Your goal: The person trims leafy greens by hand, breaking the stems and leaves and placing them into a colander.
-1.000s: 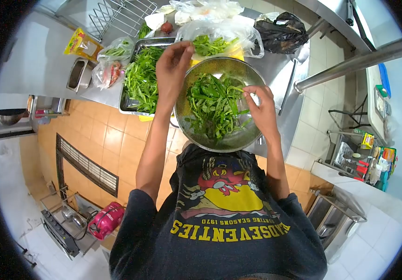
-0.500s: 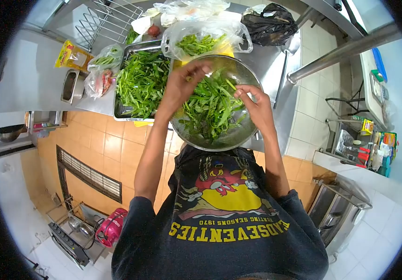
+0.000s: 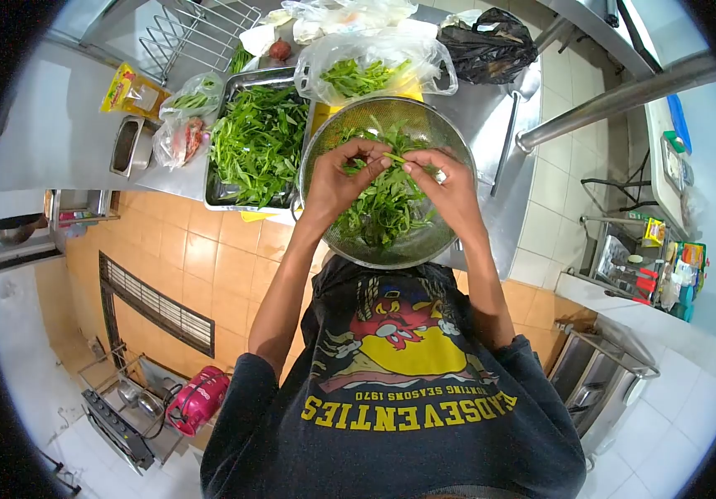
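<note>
A green stem (image 3: 393, 157) is pinched between my two hands above a round metal strainer (image 3: 467, 141). My left hand (image 3: 349, 176) holds its left end, and my right hand (image 3: 441, 176) grips the right end with thumb and forefinger. Leafy greens (image 3: 383, 213) lie in the strainer just below my fingers. To the left, a metal tray (image 3: 214, 187) is filled with more cut greens (image 3: 260, 141). Behind the strainer, a clear plastic bag (image 3: 312, 66) lies open with green stems (image 3: 356, 77) inside, over something yellow.
A black plastic bag (image 3: 491, 50) sits at the back right of the steel table (image 3: 497, 218). Farther left are a wire rack (image 3: 187, 37), a red onion (image 3: 280, 50), a yellow packet (image 3: 132, 91) and a small metal container (image 3: 130, 146). A metal pole (image 3: 615, 100) crosses at the right.
My left hand has come down and right to the stem in my right hand. My right hand has shifted slightly left, and both hands now meet at the stem.
</note>
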The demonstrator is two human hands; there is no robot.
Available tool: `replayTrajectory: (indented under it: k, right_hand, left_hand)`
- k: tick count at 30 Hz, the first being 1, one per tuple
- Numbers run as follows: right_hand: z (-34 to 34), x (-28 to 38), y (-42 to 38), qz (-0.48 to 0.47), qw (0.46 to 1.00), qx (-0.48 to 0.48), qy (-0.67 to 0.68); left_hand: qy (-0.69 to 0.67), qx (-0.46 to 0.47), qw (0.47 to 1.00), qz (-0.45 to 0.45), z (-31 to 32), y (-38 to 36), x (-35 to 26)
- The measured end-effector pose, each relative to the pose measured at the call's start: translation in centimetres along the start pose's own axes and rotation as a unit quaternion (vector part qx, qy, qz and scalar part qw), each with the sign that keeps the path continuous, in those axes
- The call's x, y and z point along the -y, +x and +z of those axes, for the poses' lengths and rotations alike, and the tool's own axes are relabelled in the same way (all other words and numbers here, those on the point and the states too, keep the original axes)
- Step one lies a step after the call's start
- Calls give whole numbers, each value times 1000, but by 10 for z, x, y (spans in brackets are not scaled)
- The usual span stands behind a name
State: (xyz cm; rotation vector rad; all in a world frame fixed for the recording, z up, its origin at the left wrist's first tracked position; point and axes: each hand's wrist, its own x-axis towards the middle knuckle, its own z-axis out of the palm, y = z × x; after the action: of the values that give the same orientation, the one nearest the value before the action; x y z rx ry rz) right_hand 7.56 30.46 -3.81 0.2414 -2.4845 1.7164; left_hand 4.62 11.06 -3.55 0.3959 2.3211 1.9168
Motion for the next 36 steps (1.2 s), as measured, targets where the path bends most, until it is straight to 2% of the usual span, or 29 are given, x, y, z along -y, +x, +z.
replayTrajectory:
  k: [4,9,18,21,24,27,30,33,36]
  right_hand:
    - [2,-1,2,-77,992,-44,-86]
    - [3,0,3,-86,987,-40,-127]
    - [6,3,1,-100,986,-36,-129]
    - [14,0,0,-118,983,-55,-133]
    - [16,3,0,-100,990,-62,-79]
    - [20,5,-1,-68,995,-73,7]
    - [24,9,-3,-22,992,-81,89]
    - [24,9,-4,52,976,-81,194]
    - [14,6,-5,113,959,-74,250]
  left_hand:
    - [109,3,993,51,-1,-2,-9]
    - [228,-8,963,143,-4,0,-13]
    - [271,-43,943,187,2,-7,-7]
    - [254,-52,953,154,7,-9,-8]
    - [55,-61,995,50,16,-11,0]
    - [-63,-49,996,-34,20,-11,4]
    - [-229,-30,968,-96,23,-12,3]
    - [-314,-15,934,-169,25,-12,13]
    - [-444,7,876,-187,20,-12,12]
